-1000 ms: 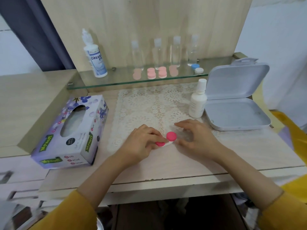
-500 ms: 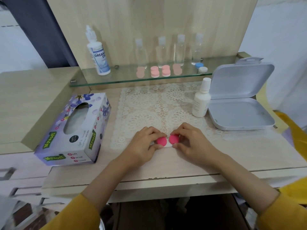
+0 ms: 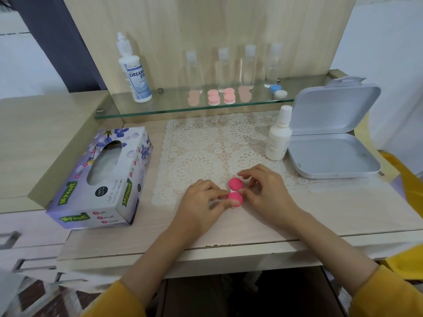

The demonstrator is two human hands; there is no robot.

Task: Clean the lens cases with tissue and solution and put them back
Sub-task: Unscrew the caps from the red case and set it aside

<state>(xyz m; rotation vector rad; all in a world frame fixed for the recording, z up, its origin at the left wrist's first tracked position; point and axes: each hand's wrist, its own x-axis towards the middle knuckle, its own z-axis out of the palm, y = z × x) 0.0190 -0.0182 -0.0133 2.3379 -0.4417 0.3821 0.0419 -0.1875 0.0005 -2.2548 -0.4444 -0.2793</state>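
A cardboard tissue box, white tissue showing through its oval slot, lies at the left of a pale wooden desk. A solution bottle stands on the glass shelf behind. At the lace mat's near edge, the left hand and right hand pinch a pink, round-capped lens case with curled fingers. A white plastic bottle and a hinged white box, lid raised, stand at right.
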